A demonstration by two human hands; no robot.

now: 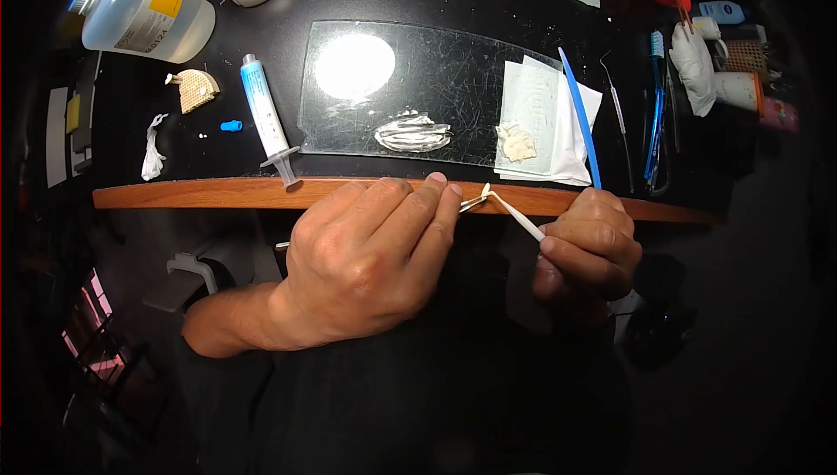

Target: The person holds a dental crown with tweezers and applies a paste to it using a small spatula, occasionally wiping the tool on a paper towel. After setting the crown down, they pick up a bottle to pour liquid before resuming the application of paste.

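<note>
My left hand (375, 248) is closed round a thin metal tool that looks like tweezers (471, 204), mostly hidden by the fingers. At its tips is a small cream-white piece (486, 189), shaped like a tooth shell. Pinched in my right hand (588, 248) is a slim white instrument (521, 218), its bent tip right at that piece. Both hands are over the table's front edge. A long blue stick (577, 109) slants across white paper, its lower end meeting my right knuckles.
A scratched glass slab (349, 126) bears a smeared silvery-white patch (413, 133). Beside it are a paper pad (530, 91) with cream paste (516, 143) and a syringe (264, 109). A large bottle (144, 17) stands far left; dental tools (616, 95) lie right.
</note>
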